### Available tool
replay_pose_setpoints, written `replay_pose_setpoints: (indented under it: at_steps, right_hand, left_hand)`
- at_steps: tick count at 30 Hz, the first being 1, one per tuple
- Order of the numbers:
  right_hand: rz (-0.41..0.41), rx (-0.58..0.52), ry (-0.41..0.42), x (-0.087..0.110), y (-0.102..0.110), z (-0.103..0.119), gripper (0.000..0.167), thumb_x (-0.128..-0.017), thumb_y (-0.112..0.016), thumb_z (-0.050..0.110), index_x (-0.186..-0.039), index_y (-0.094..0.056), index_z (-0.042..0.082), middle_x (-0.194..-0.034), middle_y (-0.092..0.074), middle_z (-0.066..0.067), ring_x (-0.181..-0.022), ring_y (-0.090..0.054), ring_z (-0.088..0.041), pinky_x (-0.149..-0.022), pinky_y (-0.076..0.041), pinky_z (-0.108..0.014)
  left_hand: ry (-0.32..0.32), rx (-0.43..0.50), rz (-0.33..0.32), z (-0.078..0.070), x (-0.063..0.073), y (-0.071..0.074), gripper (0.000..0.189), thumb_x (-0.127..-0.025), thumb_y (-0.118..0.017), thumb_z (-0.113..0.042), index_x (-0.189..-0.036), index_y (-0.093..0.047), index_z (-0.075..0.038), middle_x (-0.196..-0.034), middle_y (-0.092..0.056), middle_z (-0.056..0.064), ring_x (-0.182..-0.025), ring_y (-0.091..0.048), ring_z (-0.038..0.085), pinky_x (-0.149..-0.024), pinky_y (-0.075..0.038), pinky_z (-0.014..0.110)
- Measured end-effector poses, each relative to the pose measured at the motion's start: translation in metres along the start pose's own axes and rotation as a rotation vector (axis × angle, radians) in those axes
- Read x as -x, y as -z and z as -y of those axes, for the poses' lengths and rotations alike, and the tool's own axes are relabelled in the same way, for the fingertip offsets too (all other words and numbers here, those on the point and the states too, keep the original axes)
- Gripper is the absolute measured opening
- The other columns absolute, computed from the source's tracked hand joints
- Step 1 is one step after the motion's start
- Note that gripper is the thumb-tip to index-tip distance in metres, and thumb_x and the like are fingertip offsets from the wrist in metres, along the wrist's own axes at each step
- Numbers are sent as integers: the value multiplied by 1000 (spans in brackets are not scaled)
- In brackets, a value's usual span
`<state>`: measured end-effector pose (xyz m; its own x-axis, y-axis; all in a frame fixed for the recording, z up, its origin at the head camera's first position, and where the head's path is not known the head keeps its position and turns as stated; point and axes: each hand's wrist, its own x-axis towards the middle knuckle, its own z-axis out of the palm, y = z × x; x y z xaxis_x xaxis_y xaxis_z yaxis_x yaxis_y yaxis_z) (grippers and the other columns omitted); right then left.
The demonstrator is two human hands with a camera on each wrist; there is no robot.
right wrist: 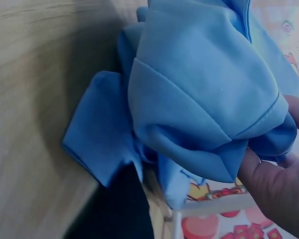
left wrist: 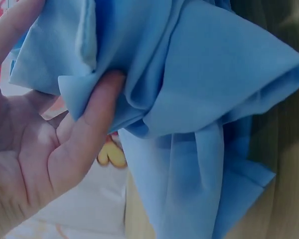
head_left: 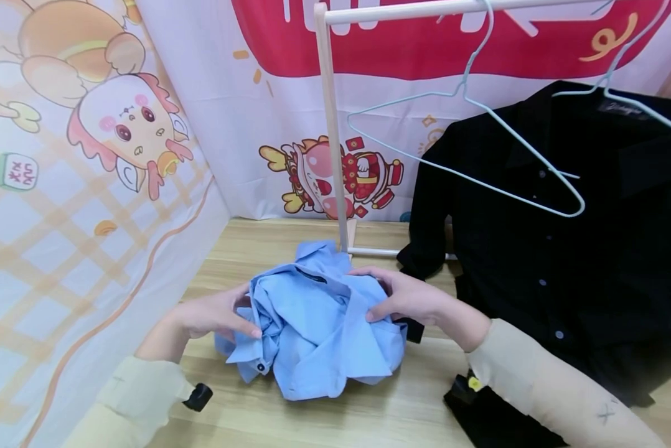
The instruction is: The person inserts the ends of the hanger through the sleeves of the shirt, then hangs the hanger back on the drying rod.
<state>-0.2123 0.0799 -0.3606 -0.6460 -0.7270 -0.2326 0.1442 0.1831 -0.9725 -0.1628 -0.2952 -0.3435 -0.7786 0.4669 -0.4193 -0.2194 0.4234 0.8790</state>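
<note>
A crumpled light-blue shirt [head_left: 307, 323] lies bunched on the wooden table, its collar label facing up. On its left side my left hand [head_left: 218, 314] grips the cloth, thumb on top; the left wrist view shows the thumb pressed into a fold of the shirt [left wrist: 204, 74]. My right hand [head_left: 411, 298] pinches the shirt's right side, thumb over the fabric and fingers behind. In the right wrist view the right hand [right wrist: 279, 174] is partly cut off by the frame edge, with the shirt [right wrist: 199, 84] draped over the fingers.
Behind the shirt stands a white clothes rack [head_left: 330, 124]. A pale-blue hanger [head_left: 464, 93] hangs from it. To the right hangs a black shirt [head_left: 498, 205] on another hanger [head_left: 607, 87]. Printed cloth [head_left: 201, 74] covers the walls, and the wooden table [head_left: 313, 423] lies below.
</note>
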Motion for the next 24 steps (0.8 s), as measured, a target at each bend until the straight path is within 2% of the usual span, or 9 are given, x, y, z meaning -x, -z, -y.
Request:
replay_pose_setpoints:
  at_steps: [7,11,17,19,24]
  right_hand:
    - [21,20,54,32,21,10,75,-89,-76,1,-155,-40,8,-146,-41,-20,-123,-47,-34,-97,-52,-44]
    - [7,17,86,55,29,16,74,-90,-75,3,-154,-39,3,-145,-42,-22,-122,-49,-34,-97,-52,-43]
    - [-42,15,119,93,41,22,67,-92,-73,4,-151,-42,4,-139,-47,-21,-117,-54,-34,-95,-54,-43]
    - [-34,-1,145,107,45,22,62,-94,-70,3,-151,-45,8,-138,-50,-18,-117,-56,-32,-96,-54,-43]
    - [-10,3,240,141,57,19,58,-96,-63,-3,-150,-49,15,-138,-55,-13,-115,-59,-29,-94,-55,-41]
  left_hand:
    - [-90,15,80,-16,-9,-24,107,-86,-82,-11,-161,-5,0,-144,-36,33,-99,-64,31,-77,-59,42]
    - [-120,48,120,-25,-17,-38,108,-87,-82,-13,-160,-5,0,-140,-39,30,-96,-65,29,-76,-59,38]
    - [-157,94,182,-40,-25,-59,101,-86,-85,-16,-155,-12,2,-128,-44,24,-82,-61,19,-69,-53,28]
    - [-171,104,203,-45,-27,-65,96,-86,-85,-16,-150,-17,4,-123,-46,22,-76,-57,16,-65,-49,24]
    - [-197,77,250,-56,-40,-82,90,-86,-85,-19,-148,-22,4,-119,-47,19,-72,-54,14,-63,-47,24]
